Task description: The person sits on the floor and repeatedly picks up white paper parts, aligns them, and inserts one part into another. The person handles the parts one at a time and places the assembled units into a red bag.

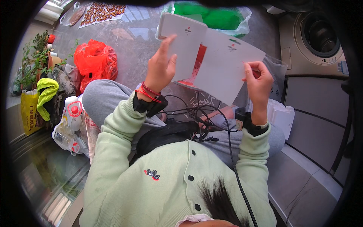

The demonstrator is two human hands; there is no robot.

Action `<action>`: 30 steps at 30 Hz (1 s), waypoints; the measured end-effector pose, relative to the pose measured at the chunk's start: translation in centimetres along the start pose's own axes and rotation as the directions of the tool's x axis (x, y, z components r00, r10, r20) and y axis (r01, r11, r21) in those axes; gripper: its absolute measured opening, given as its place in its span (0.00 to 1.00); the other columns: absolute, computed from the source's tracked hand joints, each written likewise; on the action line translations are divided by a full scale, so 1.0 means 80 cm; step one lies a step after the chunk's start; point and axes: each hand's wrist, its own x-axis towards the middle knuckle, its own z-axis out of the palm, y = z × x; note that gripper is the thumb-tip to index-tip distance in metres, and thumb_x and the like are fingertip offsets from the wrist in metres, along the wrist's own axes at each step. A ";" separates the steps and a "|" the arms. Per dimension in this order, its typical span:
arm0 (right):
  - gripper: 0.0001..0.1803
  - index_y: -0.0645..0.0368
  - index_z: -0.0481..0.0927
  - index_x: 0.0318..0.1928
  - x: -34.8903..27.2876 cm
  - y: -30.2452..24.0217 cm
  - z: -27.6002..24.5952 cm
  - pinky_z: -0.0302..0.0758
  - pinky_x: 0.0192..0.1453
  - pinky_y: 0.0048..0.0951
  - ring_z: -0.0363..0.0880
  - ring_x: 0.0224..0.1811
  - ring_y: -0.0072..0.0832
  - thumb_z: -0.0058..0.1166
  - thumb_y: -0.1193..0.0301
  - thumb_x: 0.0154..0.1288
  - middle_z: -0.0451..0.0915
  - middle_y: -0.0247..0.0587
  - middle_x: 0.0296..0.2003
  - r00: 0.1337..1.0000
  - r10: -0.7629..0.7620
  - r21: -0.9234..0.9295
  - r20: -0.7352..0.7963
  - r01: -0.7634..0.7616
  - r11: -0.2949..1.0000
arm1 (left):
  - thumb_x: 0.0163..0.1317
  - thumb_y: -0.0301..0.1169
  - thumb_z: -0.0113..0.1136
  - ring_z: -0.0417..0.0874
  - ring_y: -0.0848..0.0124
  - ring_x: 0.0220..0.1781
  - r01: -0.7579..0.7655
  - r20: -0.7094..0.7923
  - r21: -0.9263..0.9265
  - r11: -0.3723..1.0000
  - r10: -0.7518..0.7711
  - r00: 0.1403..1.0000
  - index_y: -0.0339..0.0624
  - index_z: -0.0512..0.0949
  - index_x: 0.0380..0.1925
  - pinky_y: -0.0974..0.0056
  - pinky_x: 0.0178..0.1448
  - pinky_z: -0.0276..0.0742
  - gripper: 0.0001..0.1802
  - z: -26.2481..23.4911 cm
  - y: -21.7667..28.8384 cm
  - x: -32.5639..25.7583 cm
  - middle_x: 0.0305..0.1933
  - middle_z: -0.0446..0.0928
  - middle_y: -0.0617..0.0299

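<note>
In front of me are two flat white cards side by side. A stack of white cards (181, 43) lies on the left and a single white card (223, 64) with a hang slot lies on the right, slightly tilted. A red printed strip (199, 60) shows in the gap between them. My left hand (159, 66) is at the left stack's edge, its index finger and thumb apart. Over the right card, near its right side, my right hand (259, 79) has thumb and index finger pinched together. Whatever is between those fingertips is too small to make out.
A green-lined plastic container (211, 15) stands beyond the cards. More white cards (280, 115) are stacked by my right knee. Black cables (202, 113) run across my lap. To the left are a red plastic bag (96, 62) and bottles; a washing machine (310, 41) stands at right.
</note>
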 end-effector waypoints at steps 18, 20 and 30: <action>0.06 0.64 0.78 0.37 0.003 0.003 -0.022 0.75 0.41 0.18 0.77 0.33 0.17 0.58 0.73 0.64 0.79 0.33 0.32 0.968 -0.022 0.495 0.252 -0.109 0.862 | 0.62 0.22 0.57 0.75 0.67 0.56 0.526 0.473 -0.781 0.335 -0.232 0.850 0.40 0.44 0.68 0.62 0.57 0.73 0.40 -0.013 0.006 0.012 0.57 0.70 0.49; 0.06 0.64 0.78 0.38 0.003 -0.002 -0.021 0.75 0.42 0.18 0.78 0.34 0.17 0.58 0.75 0.64 0.79 0.33 0.33 0.964 -0.048 0.503 0.261 -0.093 0.859 | 0.62 0.23 0.57 0.74 0.67 0.57 0.510 0.464 -0.783 0.357 -0.210 0.860 0.42 0.41 0.69 0.62 0.58 0.72 0.42 -0.014 0.005 0.012 0.58 0.70 0.49; 0.05 0.67 0.76 0.36 -0.008 -0.011 0.000 0.73 0.44 0.17 0.76 0.37 0.17 0.57 0.77 0.64 0.72 0.33 0.37 0.872 -0.195 0.421 0.448 -0.013 0.907 | 0.64 0.22 0.54 0.63 0.64 0.68 0.444 0.467 -0.759 0.477 -0.077 0.881 0.48 0.30 0.71 0.59 0.68 0.61 0.48 -0.001 0.002 0.002 0.71 0.53 0.51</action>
